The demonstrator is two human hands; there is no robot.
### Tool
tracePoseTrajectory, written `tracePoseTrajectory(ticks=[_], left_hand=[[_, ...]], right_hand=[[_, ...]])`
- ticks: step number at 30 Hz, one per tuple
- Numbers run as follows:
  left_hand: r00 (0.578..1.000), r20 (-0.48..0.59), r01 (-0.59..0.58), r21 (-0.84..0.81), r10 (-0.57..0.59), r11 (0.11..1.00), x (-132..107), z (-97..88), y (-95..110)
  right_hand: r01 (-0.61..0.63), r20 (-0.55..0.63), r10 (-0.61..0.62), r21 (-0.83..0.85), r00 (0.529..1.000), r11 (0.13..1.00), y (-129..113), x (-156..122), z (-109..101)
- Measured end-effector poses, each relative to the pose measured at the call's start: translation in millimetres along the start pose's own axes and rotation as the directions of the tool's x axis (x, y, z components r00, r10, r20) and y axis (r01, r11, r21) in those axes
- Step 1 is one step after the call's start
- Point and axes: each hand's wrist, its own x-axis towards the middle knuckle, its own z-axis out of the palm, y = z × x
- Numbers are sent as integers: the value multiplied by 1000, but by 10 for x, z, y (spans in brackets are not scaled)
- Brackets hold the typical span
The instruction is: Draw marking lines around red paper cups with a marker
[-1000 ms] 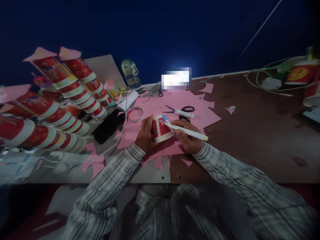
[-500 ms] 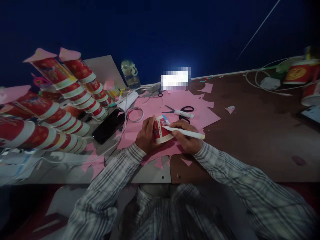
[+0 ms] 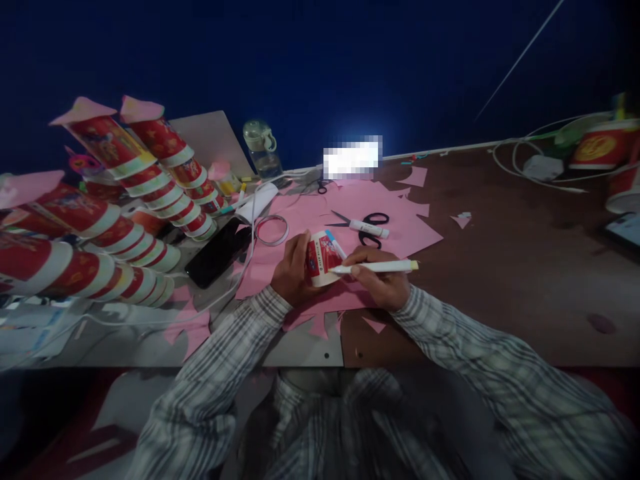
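Note:
My left hand (image 3: 292, 270) is closed around a red and white paper cup (image 3: 319, 257), which lies tilted above pink paper (image 3: 300, 207). Between the fingers of my right hand (image 3: 383, 283) is a white marker (image 3: 387, 267) with a yellowish back end. Its tip meets the cup's side near the lower pale rim, as far as I can see. A light blue strip (image 3: 333, 238) shows on the cup's upper edge. Just beyond my hands lie black-handled scissors (image 3: 376, 219) with a white glue stick (image 3: 369, 229) across them.
Towers of stacked red cups (image 3: 150, 180) with pink cone tops crowd the left. Nearby are a black phone (image 3: 213, 257), a tape roll (image 3: 271, 229), a bottle (image 3: 263, 150) and a white cable (image 3: 240, 273). More cups (image 3: 603, 145) stand at far right.
My right hand has shifted slightly right and down, and the marker's tip has moved from the middle of the cup's print toward its lower edge. My left hand keeps its grip.

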Motion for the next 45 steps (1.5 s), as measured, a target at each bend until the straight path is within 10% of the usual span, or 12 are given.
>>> tracePoseTrajectory(ticks=[45], left_hand=[[999, 44, -32, -16, 33, 999, 2, -30, 0]], right_hand=[[-32, -28, 35, 82, 999, 996, -6, 39, -16]])
